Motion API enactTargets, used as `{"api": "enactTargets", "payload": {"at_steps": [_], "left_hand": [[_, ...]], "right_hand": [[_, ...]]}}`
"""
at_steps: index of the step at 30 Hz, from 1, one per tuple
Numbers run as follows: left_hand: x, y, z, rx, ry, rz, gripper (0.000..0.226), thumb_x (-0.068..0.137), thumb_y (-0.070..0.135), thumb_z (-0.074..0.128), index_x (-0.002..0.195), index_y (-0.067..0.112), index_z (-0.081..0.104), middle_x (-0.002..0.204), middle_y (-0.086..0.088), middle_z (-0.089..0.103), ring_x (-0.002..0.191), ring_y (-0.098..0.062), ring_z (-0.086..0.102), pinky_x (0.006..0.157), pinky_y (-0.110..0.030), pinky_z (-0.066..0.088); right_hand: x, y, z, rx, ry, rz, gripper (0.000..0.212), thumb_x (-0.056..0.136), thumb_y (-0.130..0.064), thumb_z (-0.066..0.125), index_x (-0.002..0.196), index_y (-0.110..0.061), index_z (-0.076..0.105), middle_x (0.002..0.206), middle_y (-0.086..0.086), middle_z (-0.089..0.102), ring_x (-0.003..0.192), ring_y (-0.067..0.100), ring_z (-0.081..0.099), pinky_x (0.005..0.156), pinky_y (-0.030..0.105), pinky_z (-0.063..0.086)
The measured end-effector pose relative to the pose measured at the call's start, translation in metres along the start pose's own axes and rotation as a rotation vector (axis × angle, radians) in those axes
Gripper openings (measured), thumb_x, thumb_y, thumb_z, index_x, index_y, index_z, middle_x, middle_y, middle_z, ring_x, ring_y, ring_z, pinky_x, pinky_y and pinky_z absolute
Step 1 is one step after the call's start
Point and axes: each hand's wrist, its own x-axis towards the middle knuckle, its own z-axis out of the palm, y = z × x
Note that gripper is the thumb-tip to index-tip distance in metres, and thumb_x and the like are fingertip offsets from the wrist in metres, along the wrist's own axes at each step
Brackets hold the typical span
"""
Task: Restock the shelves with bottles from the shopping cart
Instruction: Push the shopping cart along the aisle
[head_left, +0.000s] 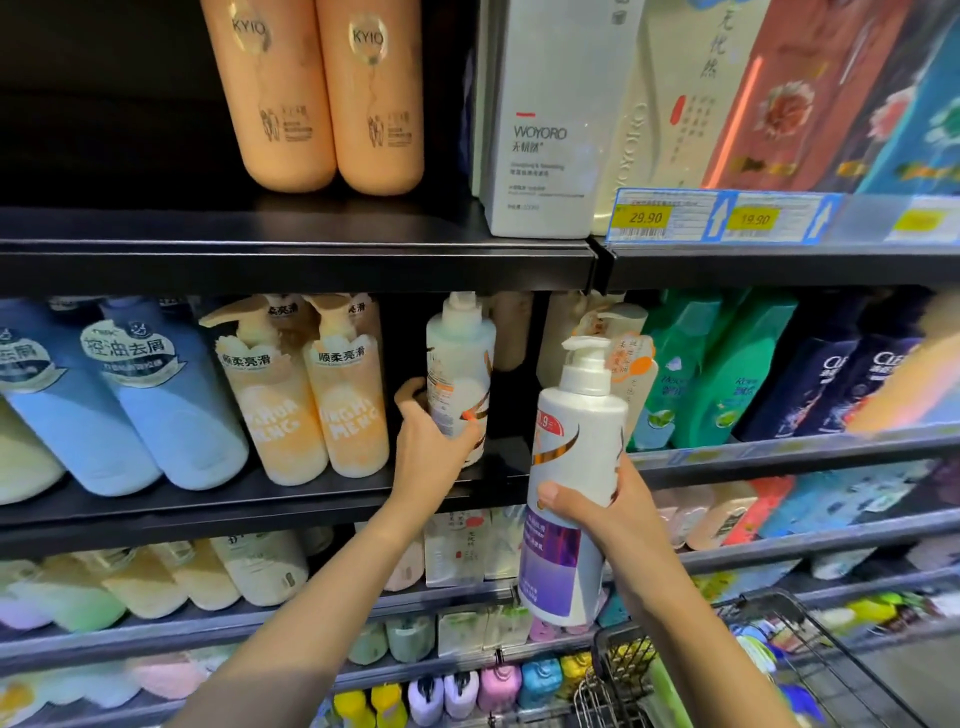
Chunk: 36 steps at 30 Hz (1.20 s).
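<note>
Gripping a pale pump bottle (460, 374) low on its body, the left hand (428, 447) is standing it near the shelf (291, 499) front edge, in a dark gap beside the orange bottles (317, 395). The right hand (597, 509) is curling its fingers (550, 493) round a white-and-purple bottle (569, 478), holding it in open air before the shelves, above the cart (779, 649).

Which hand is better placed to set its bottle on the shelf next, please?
Left. The left hand already grips a bottle inside the shelf gap, while the right hand holds its pump bottle out front.
</note>
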Motion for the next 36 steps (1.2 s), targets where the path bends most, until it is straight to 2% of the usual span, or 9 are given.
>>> {"api": "enactTargets", "payload": {"at_steps": [2, 6, 11, 14, 18, 21, 29, 33, 36], "left_hand": [[0.0, -0.001, 0.003, 0.023, -0.029, 0.005, 0.084, 0.069, 0.028, 0.08, 0.133, 0.01, 0.028, 0.116, 0.005, 0.041, 0.116, -0.014, 0.043, 0.09, -0.014, 0.038], [-0.005, 0.008, 0.016, 0.143, 0.138, -0.007, 0.106, 0.055, 0.038, 0.089, 0.136, 0.005, 0.03, 0.126, -0.011, 0.038, 0.122, -0.025, 0.036, 0.1, -0.034, 0.037], [-0.004, 0.004, 0.012, 0.04, 0.11, -0.023, 0.085, 0.065, 0.022, 0.084, 0.13, 0.008, 0.031, 0.12, -0.006, 0.049, 0.115, -0.025, 0.052, 0.089, -0.03, 0.047], [-0.003, -0.001, 0.007, 0.061, 0.056, 0.012, 0.076, 0.074, 0.023, 0.078, 0.133, 0.005, 0.033, 0.124, -0.009, 0.048, 0.12, -0.024, 0.047, 0.092, -0.027, 0.041], [-0.007, 0.0, 0.014, 0.282, 0.063, -0.064, 0.088, 0.069, 0.043, 0.08, 0.131, 0.0, 0.036, 0.128, -0.017, 0.036, 0.122, -0.032, 0.033, 0.102, -0.037, 0.034], [-0.014, 0.002, 0.023, 0.352, 0.135, -0.123, 0.101, 0.061, 0.052, 0.083, 0.134, 0.003, 0.032, 0.125, -0.014, 0.041, 0.12, -0.031, 0.04, 0.099, -0.041, 0.037], [-0.017, -0.011, 0.025, 0.282, 0.189, -0.065, 0.054, 0.08, 0.026, 0.073, 0.114, -0.001, 0.041, 0.109, -0.016, 0.056, 0.107, -0.033, 0.055, 0.093, -0.044, 0.045], [-0.013, -0.004, 0.03, 0.446, 0.215, -0.116, 0.075, 0.071, 0.049, 0.077, 0.12, 0.002, 0.044, 0.115, -0.014, 0.049, 0.109, -0.03, 0.05, 0.093, -0.041, 0.044], [-0.011, -0.005, 0.034, 0.444, 0.261, -0.133, 0.075, 0.072, 0.043, 0.078, 0.126, 0.003, 0.045, 0.116, -0.014, 0.051, 0.109, -0.032, 0.05, 0.093, -0.04, 0.042]], "right_hand": [[0.0, 0.002, -0.001, 0.002, 0.001, -0.001, 0.075, 0.047, -0.045, 0.08, 0.115, -0.023, 0.057, 0.103, 0.002, 0.073, 0.095, 0.023, 0.07, 0.086, 0.046, 0.057], [-0.001, 0.004, -0.003, 0.006, 0.0, 0.003, 0.074, 0.047, -0.043, 0.081, 0.115, -0.024, 0.057, 0.102, 0.003, 0.073, 0.094, 0.022, 0.07, 0.084, 0.044, 0.057], [-0.001, 0.008, -0.008, 0.014, -0.008, 0.009, 0.076, 0.047, -0.043, 0.082, 0.116, -0.022, 0.056, 0.103, 0.004, 0.073, 0.094, 0.024, 0.07, 0.084, 0.044, 0.057], [-0.001, 0.01, -0.01, 0.034, -0.002, 0.011, 0.076, 0.047, -0.042, 0.081, 0.116, -0.021, 0.057, 0.103, 0.004, 0.073, 0.095, 0.024, 0.07, 0.083, 0.042, 0.057], [0.0, 0.013, -0.011, 0.047, -0.011, 0.026, 0.077, 0.046, -0.042, 0.081, 0.117, -0.021, 0.057, 0.104, 0.004, 0.073, 0.095, 0.023, 0.07, 0.082, 0.04, 0.057], [0.001, 0.015, -0.009, 0.035, -0.029, 0.03, 0.08, 0.046, -0.042, 0.081, 0.118, -0.021, 0.056, 0.104, 0.004, 0.073, 0.095, 0.023, 0.07, 0.083, 0.041, 0.057], [0.005, 0.016, -0.011, 0.056, -0.035, 0.046, 0.079, 0.046, -0.041, 0.081, 0.118, -0.018, 0.056, 0.104, 0.005, 0.073, 0.094, 0.024, 0.071, 0.08, 0.039, 0.058], [0.008, 0.017, -0.011, 0.044, -0.029, 0.051, 0.08, 0.044, -0.042, 0.081, 0.117, -0.019, 0.056, 0.104, 0.004, 0.073, 0.095, 0.024, 0.07, 0.083, 0.042, 0.058], [0.008, 0.019, -0.011, 0.04, -0.037, 0.057, 0.078, 0.044, -0.042, 0.081, 0.115, -0.021, 0.057, 0.103, 0.003, 0.073, 0.093, 0.023, 0.071, 0.08, 0.039, 0.058]]}}
